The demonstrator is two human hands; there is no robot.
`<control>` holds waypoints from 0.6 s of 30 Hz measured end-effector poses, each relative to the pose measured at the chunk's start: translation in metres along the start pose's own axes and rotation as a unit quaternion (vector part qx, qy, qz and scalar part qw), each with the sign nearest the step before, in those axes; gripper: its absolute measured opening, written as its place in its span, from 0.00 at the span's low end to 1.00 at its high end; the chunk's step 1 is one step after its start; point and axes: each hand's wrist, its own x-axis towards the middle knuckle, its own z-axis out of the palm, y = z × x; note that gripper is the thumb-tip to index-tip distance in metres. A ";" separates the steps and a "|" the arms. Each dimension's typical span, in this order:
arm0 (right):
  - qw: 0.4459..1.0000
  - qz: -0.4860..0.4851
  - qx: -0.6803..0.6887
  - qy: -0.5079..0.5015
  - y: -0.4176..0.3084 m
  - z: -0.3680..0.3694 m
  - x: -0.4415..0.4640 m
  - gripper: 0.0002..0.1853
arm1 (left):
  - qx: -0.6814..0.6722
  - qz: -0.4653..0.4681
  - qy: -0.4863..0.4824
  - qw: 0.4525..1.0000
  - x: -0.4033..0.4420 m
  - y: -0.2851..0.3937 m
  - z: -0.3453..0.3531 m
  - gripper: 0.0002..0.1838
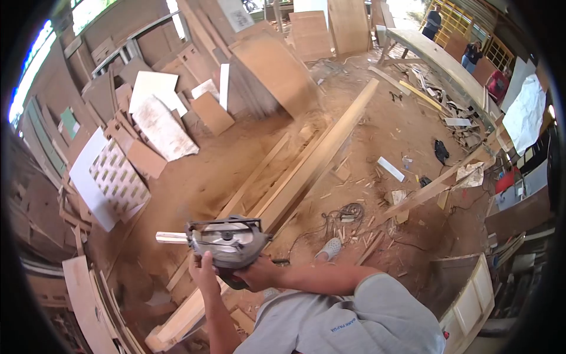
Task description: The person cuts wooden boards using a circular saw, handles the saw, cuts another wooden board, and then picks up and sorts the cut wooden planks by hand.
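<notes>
A grey and black circular saw (230, 241) is tilted up before me, its flat base edge turned away and its round guard facing up. My right hand (259, 274) is wrapped round its rear handle, partly hidden under the body. With closed fingers, my left hand (204, 272) grips the saw's near left edge. A short pale strip of wood (171, 237) sticks out to the left of the saw; how it joins the saw I cannot tell. Beneath runs a long wooden beam (321, 158), passing behind the saw and out again at the lower left.
Sawdust and offcuts cover the floor. A coiled cord (351, 211) lies right of the beam, near my shoe (329, 249). Leaning boards (274, 71) line the back and left. A long workbench (436, 59) stands far right, with several people beyond it.
</notes>
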 end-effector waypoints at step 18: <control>0.874 0.314 0.192 0.318 0.258 -0.376 -0.243 0.25 | 0.083 0.013 -0.369 0.926 0.062 -0.045 0.564 0.24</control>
